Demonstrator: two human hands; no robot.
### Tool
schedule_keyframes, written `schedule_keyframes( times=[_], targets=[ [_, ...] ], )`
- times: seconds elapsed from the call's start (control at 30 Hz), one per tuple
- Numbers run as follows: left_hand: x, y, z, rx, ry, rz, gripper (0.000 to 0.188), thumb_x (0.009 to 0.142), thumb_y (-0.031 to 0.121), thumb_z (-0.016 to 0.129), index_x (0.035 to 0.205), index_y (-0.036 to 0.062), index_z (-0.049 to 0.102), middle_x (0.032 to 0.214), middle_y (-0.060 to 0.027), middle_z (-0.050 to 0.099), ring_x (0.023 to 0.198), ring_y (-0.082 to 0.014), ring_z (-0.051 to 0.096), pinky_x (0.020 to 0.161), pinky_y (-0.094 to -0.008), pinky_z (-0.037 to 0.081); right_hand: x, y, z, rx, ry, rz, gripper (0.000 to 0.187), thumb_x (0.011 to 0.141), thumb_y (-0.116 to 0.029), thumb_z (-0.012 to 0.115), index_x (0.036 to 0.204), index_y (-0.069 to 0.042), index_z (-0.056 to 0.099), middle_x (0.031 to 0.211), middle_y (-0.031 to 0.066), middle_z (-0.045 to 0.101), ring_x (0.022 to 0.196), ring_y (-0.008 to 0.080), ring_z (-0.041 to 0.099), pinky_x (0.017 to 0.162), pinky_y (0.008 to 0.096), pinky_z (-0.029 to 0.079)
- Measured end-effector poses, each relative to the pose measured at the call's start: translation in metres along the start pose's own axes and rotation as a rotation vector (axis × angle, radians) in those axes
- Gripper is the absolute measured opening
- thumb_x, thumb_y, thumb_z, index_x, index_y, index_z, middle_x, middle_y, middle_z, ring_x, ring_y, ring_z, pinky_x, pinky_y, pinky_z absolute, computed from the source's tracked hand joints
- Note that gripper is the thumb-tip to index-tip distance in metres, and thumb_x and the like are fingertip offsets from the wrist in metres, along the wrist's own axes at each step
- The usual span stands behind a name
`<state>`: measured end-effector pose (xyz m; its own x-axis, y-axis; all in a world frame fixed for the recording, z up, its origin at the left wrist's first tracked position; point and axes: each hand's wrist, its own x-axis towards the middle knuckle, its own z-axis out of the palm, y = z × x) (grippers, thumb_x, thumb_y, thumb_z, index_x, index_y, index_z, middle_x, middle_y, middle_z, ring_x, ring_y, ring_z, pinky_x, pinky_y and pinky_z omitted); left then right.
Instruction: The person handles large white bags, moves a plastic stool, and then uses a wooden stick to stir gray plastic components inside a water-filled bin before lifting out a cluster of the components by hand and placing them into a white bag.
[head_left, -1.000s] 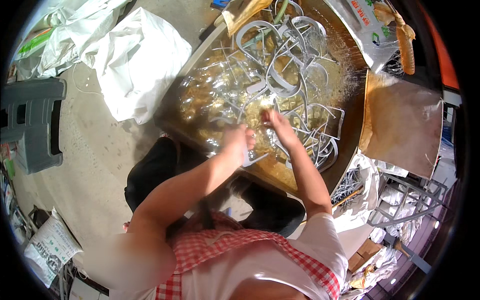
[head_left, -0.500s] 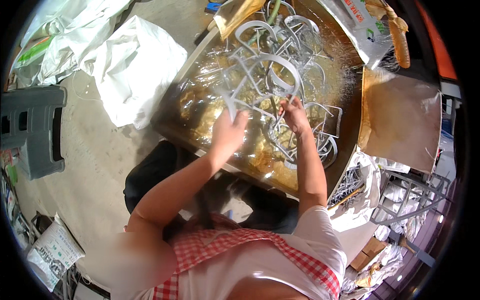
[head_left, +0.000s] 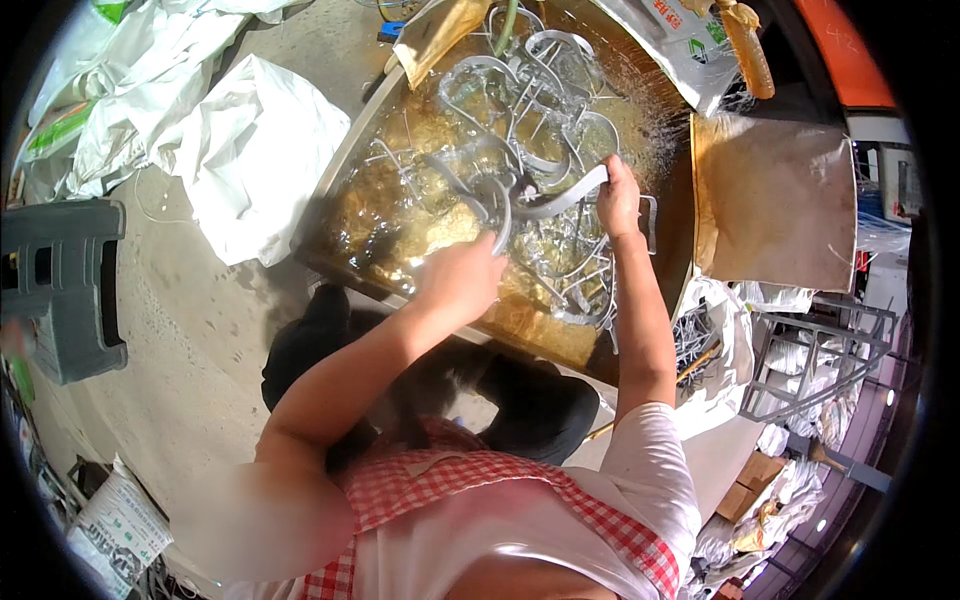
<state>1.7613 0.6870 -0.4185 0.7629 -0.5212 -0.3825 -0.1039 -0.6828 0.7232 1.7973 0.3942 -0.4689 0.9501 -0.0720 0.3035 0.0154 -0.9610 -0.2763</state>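
Note:
A shallow tank (head_left: 345, 160) of rippling water holds several grey pieces of bent flat strip and thin rods (head_left: 560, 50), which look like metal frames. My right hand (head_left: 620, 200) is closed on the upper end of a curved grey strip (head_left: 565, 200), held at the water's surface. Over the tank's near part, my left hand (head_left: 460, 278) is closed round the lower end of another curved grey strip (head_left: 504, 215). Whether both strips belong to one frame I cannot tell. More frames (head_left: 590, 290) lie partly under water below my right hand.
A green hose (head_left: 507, 28) reaches into the tank's far end. Brown board (head_left: 775, 200) stands along the right side. White sacks (head_left: 265, 150) and a grey plastic stool (head_left: 65, 280) are on the left. A sack of thin metal parts (head_left: 715, 350) sits right of the tank.
The frame that was raised between my hands is now lower, at the water. My right hand has moved up and slightly right, my left hand slightly down.

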Motion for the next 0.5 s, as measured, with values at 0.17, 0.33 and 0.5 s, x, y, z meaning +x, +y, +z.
schedule_keyframes(
  times=[0.17,0.33,0.5],
  targets=[
    [0.006,-0.004,-0.012,-0.296,0.377,0.129,0.024,0.085,0.025,0.052,0.097,0.0038,0.051,0.075,-0.0159,0.061,0.067,-0.0345,0.060,0.065,-0.0409,0.045,0.007,-0.011,0.008,-0.070,-0.269,-0.293,0.015,0.070,0.001,0.048,0.079,-0.008,0.055,0.077,0.0162,0.057,0.077,0.0358,0.054,0.070,0.0406,0.044],
    [0.027,-0.016,-0.001,-0.370,0.048,0.117,0.031,0.083,0.024,0.057,0.102,0.0021,0.047,0.091,-0.0191,0.061,0.080,-0.0313,0.061,0.068,-0.0386,0.046,0.000,-0.043,0.043,0.400,-0.381,0.018,0.015,0.069,0.002,0.049,0.081,-0.006,0.053,0.075,0.0151,0.056,0.074,0.0321,0.056,0.066,0.0371,0.044],
    [0.042,-0.030,-0.002,-0.327,0.288,-0.028,0.047,0.078,0.007,0.056,0.122,0.0004,0.037,0.099,-0.0188,0.058,0.090,-0.0253,0.059,0.078,-0.0374,0.047,0.020,-0.087,0.030,0.735,-0.405,0.072,0.034,0.071,0.006,0.052,0.103,-0.006,0.053,0.096,0.0097,0.059,0.092,0.0218,0.056,0.079,0.0321,0.045]
  ],
)
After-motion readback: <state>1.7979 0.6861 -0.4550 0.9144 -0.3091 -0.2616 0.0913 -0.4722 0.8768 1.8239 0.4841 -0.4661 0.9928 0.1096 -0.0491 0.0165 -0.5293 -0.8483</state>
